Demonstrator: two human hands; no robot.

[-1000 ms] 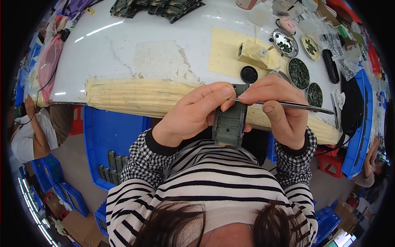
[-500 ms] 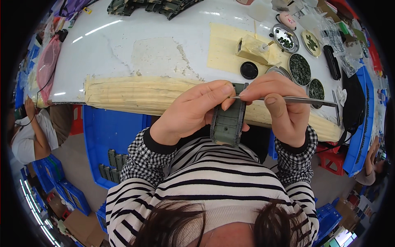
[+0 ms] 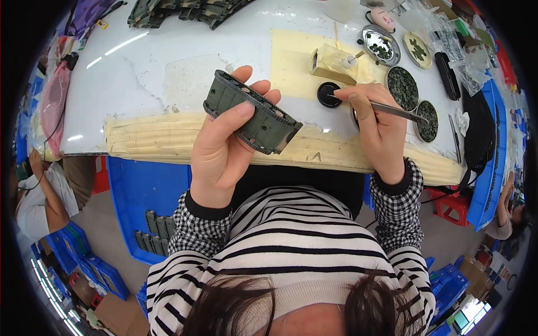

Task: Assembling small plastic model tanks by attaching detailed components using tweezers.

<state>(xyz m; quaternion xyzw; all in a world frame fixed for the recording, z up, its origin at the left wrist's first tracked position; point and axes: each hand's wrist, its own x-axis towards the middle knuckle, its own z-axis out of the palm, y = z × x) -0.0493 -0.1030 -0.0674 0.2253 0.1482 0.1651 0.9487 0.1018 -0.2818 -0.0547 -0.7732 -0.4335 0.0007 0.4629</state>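
My left hand grips a long camouflage-green plastic model part, shaped like a toy tank's body, with toothed edges. It is held tilted above the table's near edge, thumb on its near face and fingers behind. In my right hand is a pair of metal tweezers, pinched between thumb and fingers. Their tip points left and is over a small round black dish; whether it touches the dish I cannot tell. Anything between the tips is too small to make out.
Round tins of small green pieces stand at the right, beside a metal dish and a taped block with a small bottle. More camouflage parts lie at the far side. A blue tray with green parts sits lower left.
My left hand has moved left and away from me, tilting the model part. The tweezers have left the part and now reach the black dish. My hands have separated.
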